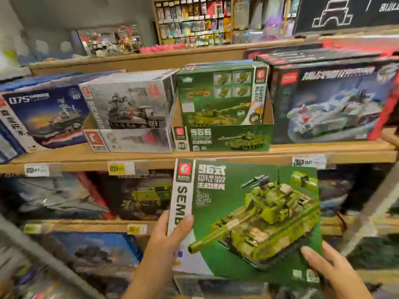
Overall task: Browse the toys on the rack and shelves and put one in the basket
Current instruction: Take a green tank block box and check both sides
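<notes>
I note the green tank box (248,216) held face-up in front of the shelves, below the upper shelf (151,157). My left hand (166,236) grips its left edge, thumb over the white spine; my right hand (330,270) holds the lower right corner, fingers curled onto the front. No basket is in view, so the drop must be made blind, in my judgement; the broad flat box could catch a rim or slip from a corner-only hold. Legible print: "96", "MAIN BATTLE TANK", "SEMB" on the spine. On the shelf behind, a matching green carton (222,138), a grey tank box (129,102) and a blue ship box (45,117) marked "075".
</notes>
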